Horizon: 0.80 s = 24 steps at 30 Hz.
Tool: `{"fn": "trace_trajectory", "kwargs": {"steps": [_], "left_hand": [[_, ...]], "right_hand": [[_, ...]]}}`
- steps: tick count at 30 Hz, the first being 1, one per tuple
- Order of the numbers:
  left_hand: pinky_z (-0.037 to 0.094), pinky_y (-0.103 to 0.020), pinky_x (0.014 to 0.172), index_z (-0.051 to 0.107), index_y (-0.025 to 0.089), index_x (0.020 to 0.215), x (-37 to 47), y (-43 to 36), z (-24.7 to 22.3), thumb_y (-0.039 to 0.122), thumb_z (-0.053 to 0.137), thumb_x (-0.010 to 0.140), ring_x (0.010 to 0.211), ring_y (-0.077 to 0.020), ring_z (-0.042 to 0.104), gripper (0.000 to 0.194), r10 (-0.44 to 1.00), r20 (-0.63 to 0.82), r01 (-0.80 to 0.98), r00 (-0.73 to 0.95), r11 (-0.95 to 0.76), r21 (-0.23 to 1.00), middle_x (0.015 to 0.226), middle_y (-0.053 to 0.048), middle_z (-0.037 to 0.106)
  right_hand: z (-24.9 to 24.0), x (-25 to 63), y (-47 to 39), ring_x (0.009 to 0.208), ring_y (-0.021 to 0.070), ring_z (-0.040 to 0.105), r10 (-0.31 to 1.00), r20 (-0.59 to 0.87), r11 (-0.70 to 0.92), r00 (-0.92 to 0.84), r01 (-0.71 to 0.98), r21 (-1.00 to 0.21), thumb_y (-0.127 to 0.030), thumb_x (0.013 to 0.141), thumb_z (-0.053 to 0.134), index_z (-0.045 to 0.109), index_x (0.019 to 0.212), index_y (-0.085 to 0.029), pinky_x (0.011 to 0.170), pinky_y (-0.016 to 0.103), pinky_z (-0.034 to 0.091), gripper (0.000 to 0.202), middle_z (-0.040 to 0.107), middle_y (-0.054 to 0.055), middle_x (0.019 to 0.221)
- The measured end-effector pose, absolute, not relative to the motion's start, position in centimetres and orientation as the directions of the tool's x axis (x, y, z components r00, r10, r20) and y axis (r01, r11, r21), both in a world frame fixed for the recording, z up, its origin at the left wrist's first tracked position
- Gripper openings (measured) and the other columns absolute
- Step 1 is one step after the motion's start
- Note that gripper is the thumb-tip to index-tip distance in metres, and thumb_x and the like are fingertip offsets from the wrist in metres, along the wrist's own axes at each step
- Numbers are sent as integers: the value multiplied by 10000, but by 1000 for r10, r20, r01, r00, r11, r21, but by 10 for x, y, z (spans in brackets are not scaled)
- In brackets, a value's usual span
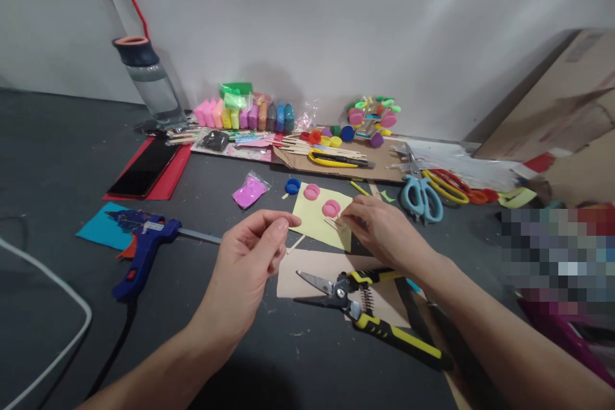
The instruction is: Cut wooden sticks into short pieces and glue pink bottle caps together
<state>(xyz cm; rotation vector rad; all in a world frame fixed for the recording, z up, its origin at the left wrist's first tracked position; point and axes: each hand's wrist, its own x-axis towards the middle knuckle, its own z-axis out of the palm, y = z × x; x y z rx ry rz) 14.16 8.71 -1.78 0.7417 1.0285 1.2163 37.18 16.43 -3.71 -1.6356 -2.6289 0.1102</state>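
Note:
My left hand [257, 240] is closed, thumb against the bent fingers, left of a yellow paper sheet [314, 230]; anything pinched there is too small to make out. My right hand [382, 227] pinches at short thin wooden sticks [331, 223] over the sheet's right side. Two pink round clay pieces [311, 192] rest on the paper, the nearer one beside my right fingertips. A blue round piece [293, 186] sits off its upper left corner. Below my hands, spring-loaded snips [341, 295] lie with blades apart on a cardboard piece [288, 275].
On the left are a blue glue gun [148, 250], a phone [144, 170] on red sheets and a water bottle [154, 86]. Along the wall stand colored clay packs [245, 114], a yellow cutter [336, 159] and a small colorful model [372, 118]. Blue-handled scissors [420, 195] lie right.

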Motion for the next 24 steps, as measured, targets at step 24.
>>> {"fn": "trace_trajectory", "kwargs": {"steps": [24], "left_hand": [[253, -137, 455, 743, 194, 897, 142, 87, -20, 332, 697, 873, 525, -44, 354, 147, 976, -217, -446, -16, 188, 875, 594, 55, 445]], "right_hand": [[-25, 369, 169, 741, 183, 639, 976, -114, 188, -187, 982, 3, -363, 949, 580, 691, 855, -188, 612, 263, 381, 227, 718, 48, 840]]}}
